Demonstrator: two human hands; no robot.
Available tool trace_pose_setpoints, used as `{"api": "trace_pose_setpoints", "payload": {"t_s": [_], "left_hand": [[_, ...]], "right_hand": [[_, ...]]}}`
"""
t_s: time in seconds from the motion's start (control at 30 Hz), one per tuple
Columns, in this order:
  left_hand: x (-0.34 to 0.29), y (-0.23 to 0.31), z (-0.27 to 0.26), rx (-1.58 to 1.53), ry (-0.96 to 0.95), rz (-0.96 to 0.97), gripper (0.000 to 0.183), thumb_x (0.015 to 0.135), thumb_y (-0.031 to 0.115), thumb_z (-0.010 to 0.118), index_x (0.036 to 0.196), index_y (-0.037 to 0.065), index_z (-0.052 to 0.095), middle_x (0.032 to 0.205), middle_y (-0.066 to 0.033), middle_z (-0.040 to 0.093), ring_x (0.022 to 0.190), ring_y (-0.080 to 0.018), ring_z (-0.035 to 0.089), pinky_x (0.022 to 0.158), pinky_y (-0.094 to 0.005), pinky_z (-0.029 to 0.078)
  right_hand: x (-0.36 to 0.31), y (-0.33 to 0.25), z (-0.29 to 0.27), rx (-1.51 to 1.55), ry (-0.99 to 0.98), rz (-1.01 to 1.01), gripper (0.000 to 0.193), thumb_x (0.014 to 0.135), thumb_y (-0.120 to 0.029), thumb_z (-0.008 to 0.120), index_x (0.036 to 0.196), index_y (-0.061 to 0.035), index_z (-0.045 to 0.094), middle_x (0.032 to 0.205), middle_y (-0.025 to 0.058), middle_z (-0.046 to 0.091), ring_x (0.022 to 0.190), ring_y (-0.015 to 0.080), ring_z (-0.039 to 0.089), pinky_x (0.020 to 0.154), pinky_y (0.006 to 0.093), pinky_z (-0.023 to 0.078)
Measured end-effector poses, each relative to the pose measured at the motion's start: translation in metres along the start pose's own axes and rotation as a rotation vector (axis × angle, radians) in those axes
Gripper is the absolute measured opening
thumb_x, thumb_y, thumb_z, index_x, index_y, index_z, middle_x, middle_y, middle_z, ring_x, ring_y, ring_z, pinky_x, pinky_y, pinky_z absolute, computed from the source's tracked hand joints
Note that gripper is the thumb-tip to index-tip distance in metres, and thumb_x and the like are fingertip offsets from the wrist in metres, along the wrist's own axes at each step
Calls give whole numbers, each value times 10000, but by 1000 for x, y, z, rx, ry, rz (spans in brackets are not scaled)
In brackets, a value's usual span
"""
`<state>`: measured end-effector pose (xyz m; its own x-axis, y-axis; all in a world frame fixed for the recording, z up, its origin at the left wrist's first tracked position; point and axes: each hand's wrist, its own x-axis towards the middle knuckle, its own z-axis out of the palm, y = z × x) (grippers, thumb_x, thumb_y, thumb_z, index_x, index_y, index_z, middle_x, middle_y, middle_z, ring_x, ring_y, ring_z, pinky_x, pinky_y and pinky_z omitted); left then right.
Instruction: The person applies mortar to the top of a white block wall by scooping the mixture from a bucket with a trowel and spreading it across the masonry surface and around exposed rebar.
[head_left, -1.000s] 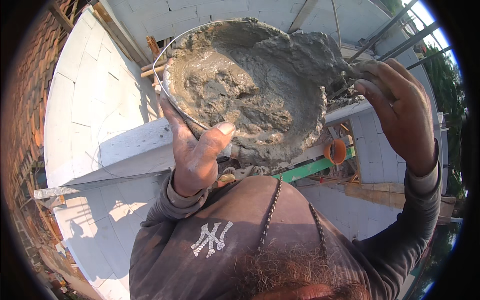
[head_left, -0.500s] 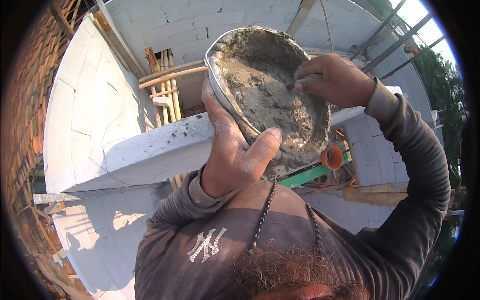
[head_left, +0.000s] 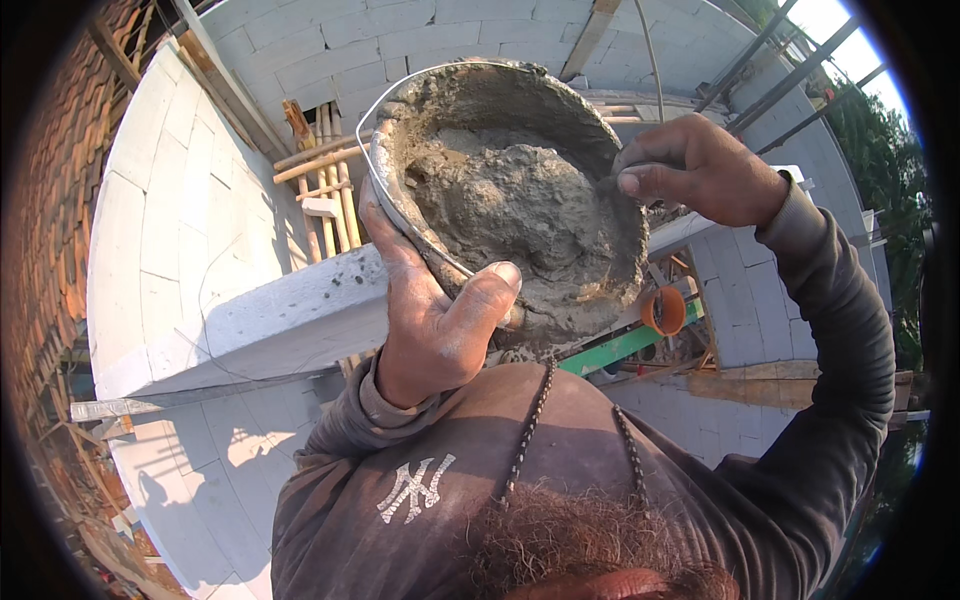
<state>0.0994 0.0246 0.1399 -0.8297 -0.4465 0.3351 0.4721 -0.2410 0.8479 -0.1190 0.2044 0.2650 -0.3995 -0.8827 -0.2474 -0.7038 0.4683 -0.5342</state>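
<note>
My left hand (head_left: 440,325) grips a mortar-caked bucket (head_left: 418,232) by its near left side, the thumb over the rim and the fingers along the outside. The bucket is tilted towards me. Inside it lies wet grey mortar (head_left: 520,200), heaped up in the middle. A thin wire handle (head_left: 366,125) hangs along the bucket's left rim. At the right rim, my right hand (head_left: 700,172) is closed with fingertips pinched together. Whatever it may hold there is hidden by the fingers and the mortar.
Beneath the bucket runs a pale block wall top (head_left: 280,310) with mortar specks. Bamboo poles (head_left: 330,180) stand behind it on the left. An orange container (head_left: 663,311) and a green strip (head_left: 610,350) lie below right. Block walls (head_left: 420,45) surround the space.
The bucket and my left hand have shifted a little left. My right hand has moved right, from over the mortar to the rim. The mortar now shows a rounded heap.
</note>
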Motion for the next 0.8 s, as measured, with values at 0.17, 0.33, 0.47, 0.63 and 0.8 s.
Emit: {"api": "trace_pose_setpoints", "payload": {"t_s": [0.17,0.33,0.47,0.63,0.8], "left_hand": [[-9,-12,-15,113,133,135,843,821,-96,641,1551,-138,223,1407,-196,482,1097,-201,574,1024,-348,505],[-19,-28,-54,649,-67,347,783,817,-80,631,1527,-167,314,1387,-188,508,1153,-204,558,1088,-343,442],[-25,-37,-54,310,229,136,645,819,-73,620,1446,-114,477,1456,-212,493,1241,-227,547,1157,-372,393],[-43,-62,-100,840,185,562,248,852,6,819,1035,10,652,1165,-183,709,1096,-355,686,986,-506,539],[-66,-57,-102,1141,209,494,286,875,12,770,1133,-10,648,1208,-179,695,1111,-321,668,996,-440,534]], "right_hand": [[-10,2,-8,-23,31,-13,359,1043,-308,715,1097,44,762,865,63,728,780,120,651,754,339,561],[-28,2,-17,-14,125,-7,390,1046,-349,716,1135,28,765,846,43,725,737,90,649,705,285,558],[-50,8,-31,10,134,23,403,1044,-394,711,1100,1,766,749,-18,630,646,37,575,594,207,491],[-117,13,-40,38,278,281,444,1012,-430,742,1083,8,760,769,-1,646,657,56,593,586,230,503],[-179,39,-52,89,285,552,420,987,-390,771,1065,23,760,784,29,671,663,73,610,590,237,513]]}}
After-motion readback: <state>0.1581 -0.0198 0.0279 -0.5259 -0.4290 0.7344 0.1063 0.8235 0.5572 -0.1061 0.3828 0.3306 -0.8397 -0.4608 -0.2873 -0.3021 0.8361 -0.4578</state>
